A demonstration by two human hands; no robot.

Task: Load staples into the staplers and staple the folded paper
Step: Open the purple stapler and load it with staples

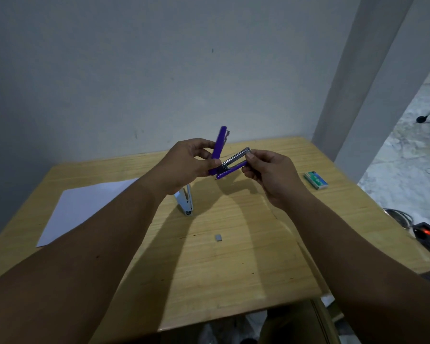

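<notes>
The person holds the purple stapler (224, 158) up over the far half of the table (233, 269), swung wide open; the left hand (184, 165) grips the hinge end with the lid standing up towards twelve o'clock, which I take to be a way of keeping the metal channel bare and reachable; the right hand (271, 175) pinches the front tip of that channel between thumb and fingertips, steadying it or seating staples, though whether a strip already lies in it I cannot tell.

Below the left wrist, towards seven o'clock of the purple one, a white stapler (185, 202) lies on the wood, partly hidden by the hand; a small grey clump of staples (218, 237) lies loose at six o'clock, well apart from both hands; the green staple box (316, 180) sits at three o'clock near the table's right edge; the sheet of paper (85, 209) lies flat at eight o'clock, half under the left forearm; I cannot see a fold in it.

Nothing blocks the channel itself; the forearm over the paper would have to lift before the sheet can be used.
</notes>
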